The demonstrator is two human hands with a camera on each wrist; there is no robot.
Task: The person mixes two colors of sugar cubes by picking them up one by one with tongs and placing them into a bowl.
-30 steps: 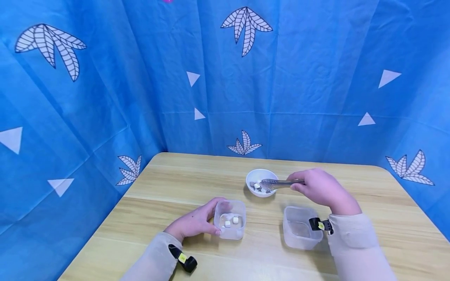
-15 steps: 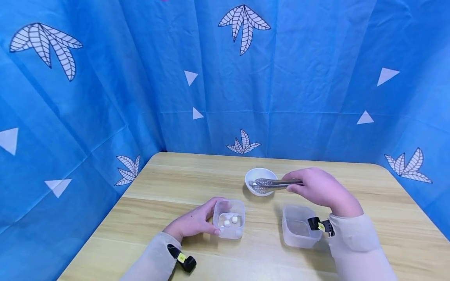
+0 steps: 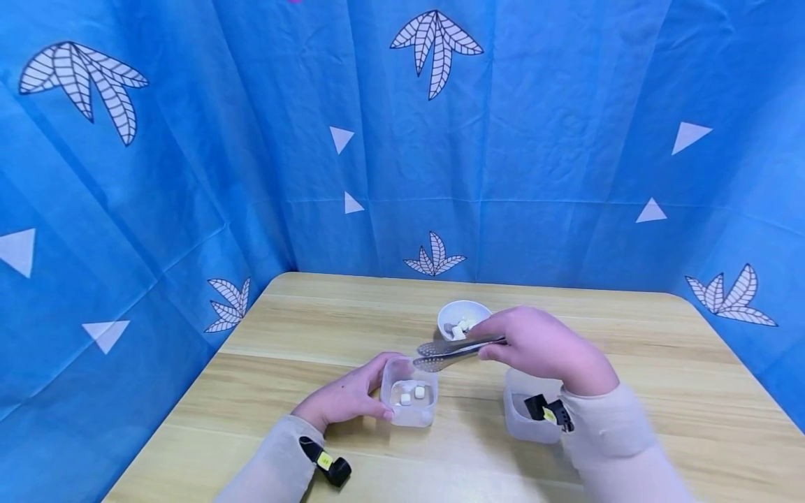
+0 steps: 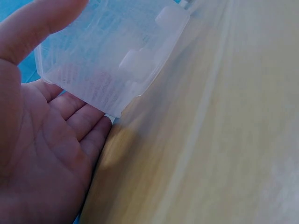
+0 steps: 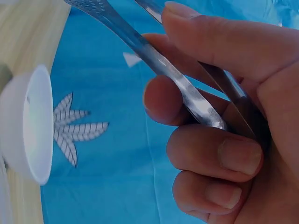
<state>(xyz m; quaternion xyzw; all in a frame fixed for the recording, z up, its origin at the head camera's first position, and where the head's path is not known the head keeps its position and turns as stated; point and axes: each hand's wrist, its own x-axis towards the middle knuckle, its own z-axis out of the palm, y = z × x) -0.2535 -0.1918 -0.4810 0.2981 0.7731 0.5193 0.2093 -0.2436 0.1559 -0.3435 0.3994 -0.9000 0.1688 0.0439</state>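
Note:
My left hand grips a clear square plastic container, thumb on the near side and fingers on the far side. On its floor lie two small white cubes. Metal tongs with perforated tips are in my right hand, whose fingers curl round the arms in the right wrist view. Those tips hang over the container's far right rim, slightly apart; whether something sits between them I cannot tell. Behind the tongs stands a white bowl with white cubes and greyish pieces, partly covered by my right hand.
A second clear plastic container stands on the right, partly hidden beneath my right wrist. The wooden table ends at a blue curtain at the back and on both sides.
The tongs were in the bowl, spread wider half a second ago. They have since moved left and toward me, over the left container's rim. My left hand keeps its hold.

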